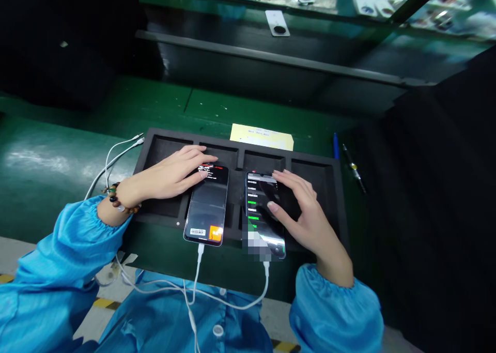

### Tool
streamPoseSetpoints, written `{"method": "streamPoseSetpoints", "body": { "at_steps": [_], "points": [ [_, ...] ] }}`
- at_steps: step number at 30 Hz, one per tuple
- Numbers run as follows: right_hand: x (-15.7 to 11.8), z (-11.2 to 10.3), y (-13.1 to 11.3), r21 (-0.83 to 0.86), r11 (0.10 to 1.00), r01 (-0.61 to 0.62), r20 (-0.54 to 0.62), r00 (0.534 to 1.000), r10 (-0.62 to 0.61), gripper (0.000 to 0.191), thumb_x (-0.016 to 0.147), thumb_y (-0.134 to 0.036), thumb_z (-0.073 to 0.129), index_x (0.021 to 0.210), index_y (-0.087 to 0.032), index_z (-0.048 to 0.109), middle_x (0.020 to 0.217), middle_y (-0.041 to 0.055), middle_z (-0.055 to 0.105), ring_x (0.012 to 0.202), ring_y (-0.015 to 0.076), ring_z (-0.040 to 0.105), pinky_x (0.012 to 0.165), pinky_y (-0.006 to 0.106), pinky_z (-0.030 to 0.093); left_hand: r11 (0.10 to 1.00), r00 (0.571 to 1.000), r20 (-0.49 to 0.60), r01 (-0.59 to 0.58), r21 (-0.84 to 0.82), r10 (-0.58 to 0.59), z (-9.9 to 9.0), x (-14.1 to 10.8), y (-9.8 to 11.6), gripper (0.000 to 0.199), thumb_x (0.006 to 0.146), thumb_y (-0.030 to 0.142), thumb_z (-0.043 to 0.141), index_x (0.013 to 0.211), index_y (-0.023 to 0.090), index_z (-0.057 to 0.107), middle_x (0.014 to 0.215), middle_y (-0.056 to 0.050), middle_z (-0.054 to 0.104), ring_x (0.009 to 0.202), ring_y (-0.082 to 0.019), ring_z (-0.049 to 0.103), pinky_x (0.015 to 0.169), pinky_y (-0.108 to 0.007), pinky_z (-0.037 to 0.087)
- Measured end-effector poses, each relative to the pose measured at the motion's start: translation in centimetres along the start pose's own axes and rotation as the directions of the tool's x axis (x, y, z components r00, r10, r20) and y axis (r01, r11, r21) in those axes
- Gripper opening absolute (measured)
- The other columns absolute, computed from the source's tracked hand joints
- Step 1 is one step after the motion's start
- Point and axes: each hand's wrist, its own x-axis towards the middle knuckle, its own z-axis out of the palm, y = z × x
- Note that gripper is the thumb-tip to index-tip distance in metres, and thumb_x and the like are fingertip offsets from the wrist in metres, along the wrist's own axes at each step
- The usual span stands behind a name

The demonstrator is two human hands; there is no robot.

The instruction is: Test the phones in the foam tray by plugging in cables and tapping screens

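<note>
Two smartphones with lit screens rest on a black compartment tray (240, 162). My left hand (174, 172) lies with stretched fingers over the top end of the left smartphone (207, 203), which shows a dark screen with an orange square and a white label low down. Over the upper right part of the right smartphone (263, 208), my right hand (304, 208) is spread, thumb above the screen. That screen has rows with green marks; a blurred patch hides its lower left corner. White charging cables (200, 255) are plugged into the bottom ends of both phones.
A yellow paper slip (261, 137) lies behind the tray. A blue pen (336, 146) and a dark pen (353, 167) are to its right. Loose cable ends (134, 140) lie at left on the green bench (50, 151). White-cased items (277, 23) are on a raised shelf beyond.
</note>
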Motion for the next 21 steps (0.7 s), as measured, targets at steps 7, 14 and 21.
{"method": "streamPoseSetpoints", "body": {
  "at_steps": [7,14,21],
  "points": [
    [0.03,0.1,0.07,0.006,1.0,-0.021,-0.026,0.999,0.021,0.047,0.117,-0.059,0.054,0.157,-0.036,0.06,0.162,0.0083,0.065,0.159,0.0379,0.051,0.131,0.065,0.038,1.0,1.0,-0.026,-0.015,0.017,0.015,0.16,0.18,-0.15,0.051,0.122,0.047,0.039,0.159,0.017,0.057,0.158,-0.018,0.062,0.159,-0.034,0.046,0.137,-0.06,0.034],
    [-0.06,0.19,0.13,0.001,0.997,-0.077,-0.043,0.996,0.077,0.049,0.12,-0.059,0.042,0.156,-0.034,0.064,0.162,0.009,0.065,0.16,0.0364,0.051,0.13,0.063,0.041,0.999,0.998,-0.043,-0.041,0.033,0.043,0.28,0.24,-0.3,0.048,0.122,0.045,0.039,0.156,0.017,0.059,0.152,-0.018,0.064,0.156,-0.034,0.049,0.135,-0.06,0.038],
    [0.04,0.33,0.27,-0.004,0.997,-0.072,-0.053,0.996,0.072,0.05,0.12,-0.06,0.042,0.156,-0.034,0.064,0.16,0.01,0.066,0.159,0.0364,0.051,0.129,0.063,0.042,0.998,0.997,-0.054,-0.047,0.03,0.049,0.38,0.3,-0.46,0.045,0.122,0.043,0.039,0.152,0.019,0.062,0.149,-0.017,0.066,0.154,-0.034,0.05,0.133,-0.059,0.04]
  ]
}}
